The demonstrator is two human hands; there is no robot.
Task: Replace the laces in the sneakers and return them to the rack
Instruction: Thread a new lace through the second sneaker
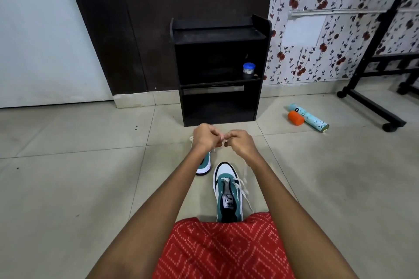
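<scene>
Left hand (205, 137) and right hand (240, 142) pinch a white lace (225, 141) between them, the near sneaker (227, 190) looks barely laced, and the rack (217, 56) holds no sneakers.

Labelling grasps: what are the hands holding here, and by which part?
Both the left hand and right hand pinch a white lace at their fingertips, above the far sneaker. Which stretch of lace is hidden by the fingers.

Sneakers (227, 192) before rack (218, 70)

Head camera, wide-angle, looking forward-down at near floor (68, 176); rack (217, 36) ahead.
</scene>
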